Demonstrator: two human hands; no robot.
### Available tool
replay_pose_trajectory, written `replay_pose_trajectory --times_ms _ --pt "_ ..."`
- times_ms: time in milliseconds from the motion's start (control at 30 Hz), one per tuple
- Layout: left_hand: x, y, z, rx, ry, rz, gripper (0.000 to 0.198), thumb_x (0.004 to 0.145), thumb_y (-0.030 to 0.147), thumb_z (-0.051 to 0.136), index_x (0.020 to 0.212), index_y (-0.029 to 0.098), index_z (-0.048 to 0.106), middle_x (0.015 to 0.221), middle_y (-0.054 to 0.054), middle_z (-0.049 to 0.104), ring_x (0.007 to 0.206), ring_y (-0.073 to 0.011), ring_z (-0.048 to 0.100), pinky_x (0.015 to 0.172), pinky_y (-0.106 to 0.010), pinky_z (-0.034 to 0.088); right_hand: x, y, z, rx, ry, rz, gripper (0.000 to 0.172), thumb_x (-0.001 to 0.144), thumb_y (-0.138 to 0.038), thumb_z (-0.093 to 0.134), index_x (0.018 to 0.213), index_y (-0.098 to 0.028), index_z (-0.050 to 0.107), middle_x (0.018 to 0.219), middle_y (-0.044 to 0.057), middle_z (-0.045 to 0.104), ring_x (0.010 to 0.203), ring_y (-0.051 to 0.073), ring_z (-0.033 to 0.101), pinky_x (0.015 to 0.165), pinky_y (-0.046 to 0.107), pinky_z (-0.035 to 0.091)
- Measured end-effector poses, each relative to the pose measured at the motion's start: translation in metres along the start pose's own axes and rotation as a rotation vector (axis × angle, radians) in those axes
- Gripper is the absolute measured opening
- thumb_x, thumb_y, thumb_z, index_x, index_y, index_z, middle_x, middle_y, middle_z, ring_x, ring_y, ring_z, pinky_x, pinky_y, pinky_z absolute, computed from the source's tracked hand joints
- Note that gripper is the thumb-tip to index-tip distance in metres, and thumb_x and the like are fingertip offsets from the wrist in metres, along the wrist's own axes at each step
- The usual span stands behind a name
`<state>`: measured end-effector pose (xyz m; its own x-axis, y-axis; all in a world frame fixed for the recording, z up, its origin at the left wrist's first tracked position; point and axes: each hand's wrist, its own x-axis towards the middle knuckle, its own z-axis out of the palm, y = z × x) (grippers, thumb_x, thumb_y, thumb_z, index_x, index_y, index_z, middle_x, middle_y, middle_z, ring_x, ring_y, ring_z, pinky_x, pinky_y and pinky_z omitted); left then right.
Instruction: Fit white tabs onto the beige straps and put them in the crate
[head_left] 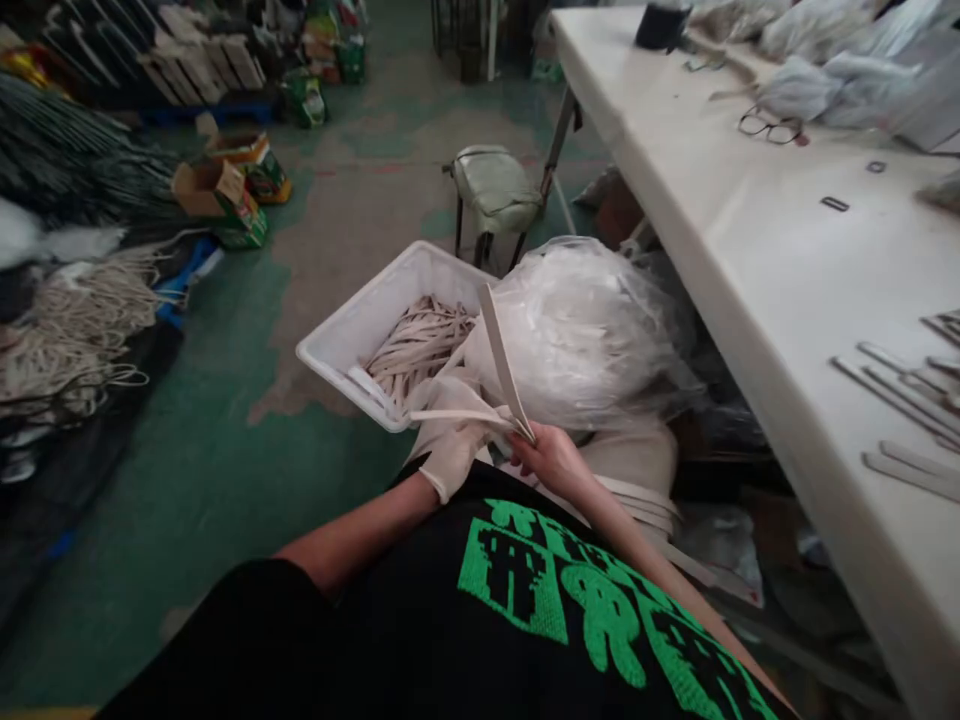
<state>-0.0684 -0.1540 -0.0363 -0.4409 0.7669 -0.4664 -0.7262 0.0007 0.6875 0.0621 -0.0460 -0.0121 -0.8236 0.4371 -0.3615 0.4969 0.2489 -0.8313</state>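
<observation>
I work from a single view, worn on the person's head, facing forward and steeply down. Nearest my lens, the black cloth shirt with a bright green print [420,620] fills the bottom of the frame. The pale-gloved left hand [456,448] and the bare right hand [556,460] sit close in, just below the middle. I look down onto the long, white-topped table [720,220] along the right side; the padded, pale green stool [495,185] stands farther off, ahead.
</observation>
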Motion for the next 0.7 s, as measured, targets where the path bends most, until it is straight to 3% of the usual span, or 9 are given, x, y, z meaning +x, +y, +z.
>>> replay_pose_trajectory --times_ms 167,400,600,700 --pt "0.012 -0.006 -0.012 -0.111 0.092 0.022 0.040 0.067 0.043 0.081 0.097 0.018 0.075 0.107 -0.009 0.075 0.116 -0.0289 0.063 0.104 -0.040 0.044 -0.006 0.010 -0.009 0.061 -0.021 0.062 0.043 0.092 -0.057 0.044 0.076 -0.019 0.057 0.064 0.003 0.067 0.051 0.016 0.063 0.048 0.022 0.045" --pt "0.010 -0.037 0.003 -0.070 -0.096 -0.150 0.032 0.075 0.040 0.076 0.088 0.010 0.074 0.094 -0.012 0.076 0.096 -0.0282 0.067 0.098 -0.042 0.046 -0.010 0.012 -0.015 -0.085 0.067 0.042 0.041 0.092 -0.054 0.045 0.074 -0.019 0.057 0.061 0.002 0.066 0.049 0.015 0.062 0.049 0.024 0.045" --pt "0.020 -0.026 0.005 -0.183 0.007 -0.009 0.033 0.067 0.036 0.083 0.089 0.014 0.075 0.097 -0.009 0.076 0.107 -0.0258 0.066 0.107 -0.039 0.042 -0.029 0.023 -0.024 -0.029 0.042 0.111 0.048 0.092 -0.059 0.043 0.072 -0.019 0.058 0.061 0.005 0.067 0.051 0.018 0.063 0.051 0.027 0.047" --pt "0.010 -0.027 0.010 -0.092 -0.114 -0.098 0.033 0.071 0.041 0.081 0.087 0.012 0.075 0.094 -0.011 0.076 0.103 -0.0279 0.066 0.105 -0.041 0.043 -0.029 0.024 -0.021 -0.041 0.065 0.117 0.048 0.092 -0.060 0.043 0.073 -0.019 0.058 0.060 0.004 0.067 0.050 0.017 0.061 0.051 0.026 0.046"
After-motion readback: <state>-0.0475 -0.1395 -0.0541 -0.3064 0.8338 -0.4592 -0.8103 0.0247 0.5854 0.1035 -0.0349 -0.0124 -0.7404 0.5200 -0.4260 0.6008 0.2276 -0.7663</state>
